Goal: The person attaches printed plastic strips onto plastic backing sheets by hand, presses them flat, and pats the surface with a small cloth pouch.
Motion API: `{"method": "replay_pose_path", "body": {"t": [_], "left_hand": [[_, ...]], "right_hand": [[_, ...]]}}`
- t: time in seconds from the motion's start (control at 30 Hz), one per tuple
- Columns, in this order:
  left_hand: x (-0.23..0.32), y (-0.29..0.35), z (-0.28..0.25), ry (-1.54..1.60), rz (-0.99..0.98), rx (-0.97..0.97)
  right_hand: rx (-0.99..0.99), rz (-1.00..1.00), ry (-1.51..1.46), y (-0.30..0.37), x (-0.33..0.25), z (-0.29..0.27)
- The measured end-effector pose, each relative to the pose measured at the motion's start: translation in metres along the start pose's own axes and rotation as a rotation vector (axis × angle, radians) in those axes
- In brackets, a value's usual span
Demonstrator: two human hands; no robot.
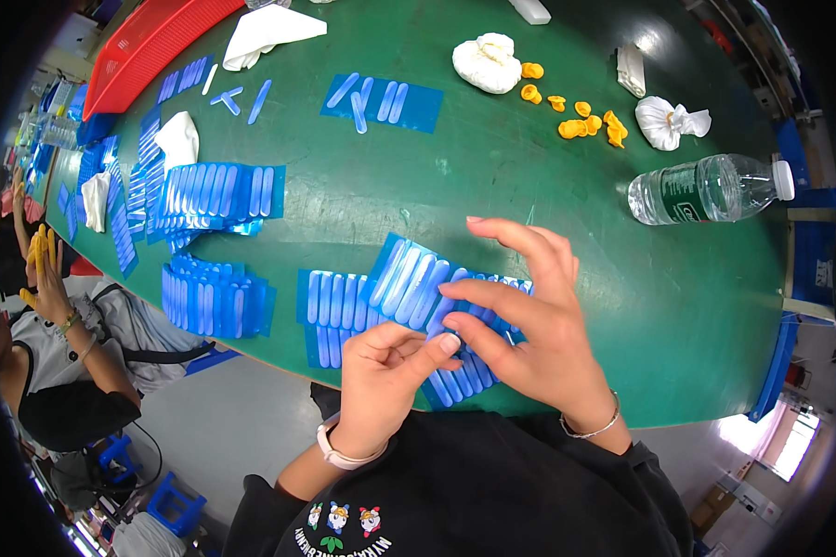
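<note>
- The sheet [401, 283] is left of the bottle [706, 190] and nearer the person, tilted above other sheets [328, 299]. It is thin, glossy blue film bearing a row of long, round-ended, paler blue strips, smooth and lightly shining, side by side.
- Left hand [376, 373], also left of the bottle and nearer the person: thumb and curled fingers pinch the sheet's lower edge.
- Right hand [553, 343], closer to the bottle: thumb and index stand narrow at the sheet's right edge; the other fingers spread loosely. I cannot tell whether they grip.
- Far left of the bottle: folded stacks [218, 190] of similar blue film, layered and springy-looking.
- Beyond the bottle, to its left: small crumpled orange pieces [572, 129], a rounded, wrinkled white bundle [486, 65] and a smaller knotted one [658, 123].
- The bottle is clear, ribbed and white-capped, lying on the smooth green table [334, 209].
</note>
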State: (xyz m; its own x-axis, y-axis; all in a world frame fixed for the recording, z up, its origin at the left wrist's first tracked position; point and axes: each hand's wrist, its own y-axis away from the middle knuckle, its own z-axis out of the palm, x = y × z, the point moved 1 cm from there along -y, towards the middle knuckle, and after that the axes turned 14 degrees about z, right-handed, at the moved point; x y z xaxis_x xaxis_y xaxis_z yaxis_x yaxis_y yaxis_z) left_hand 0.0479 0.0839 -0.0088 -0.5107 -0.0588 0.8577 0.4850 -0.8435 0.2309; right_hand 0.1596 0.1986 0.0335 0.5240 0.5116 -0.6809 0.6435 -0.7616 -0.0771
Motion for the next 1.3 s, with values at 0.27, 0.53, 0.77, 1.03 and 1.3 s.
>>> {"method": "replay_pose_path", "body": {"t": [0.27,0.53,0.77,1.03,1.3], "left_hand": [[-0.003,0.001,0.001,0.140,0.010,0.086],[0.001,-0.004,-0.003,0.205,-0.064,0.138],[0.000,-0.004,-0.002,0.163,-0.054,0.155],[-0.004,-0.003,-0.011,0.008,-0.049,0.007],[-0.003,-0.004,-0.009,-0.029,-0.061,0.010]], "right_hand": [[0.051,0.001,0.032,0.002,-0.007,0.005],[0.088,0.026,-0.010,0.011,-0.016,0.011],[-0.098,0.203,-0.365,0.002,-0.013,-0.013],[-0.260,0.412,-0.391,-0.009,0.010,-0.011],[-0.346,0.392,-0.348,-0.013,0.014,-0.013]]}}
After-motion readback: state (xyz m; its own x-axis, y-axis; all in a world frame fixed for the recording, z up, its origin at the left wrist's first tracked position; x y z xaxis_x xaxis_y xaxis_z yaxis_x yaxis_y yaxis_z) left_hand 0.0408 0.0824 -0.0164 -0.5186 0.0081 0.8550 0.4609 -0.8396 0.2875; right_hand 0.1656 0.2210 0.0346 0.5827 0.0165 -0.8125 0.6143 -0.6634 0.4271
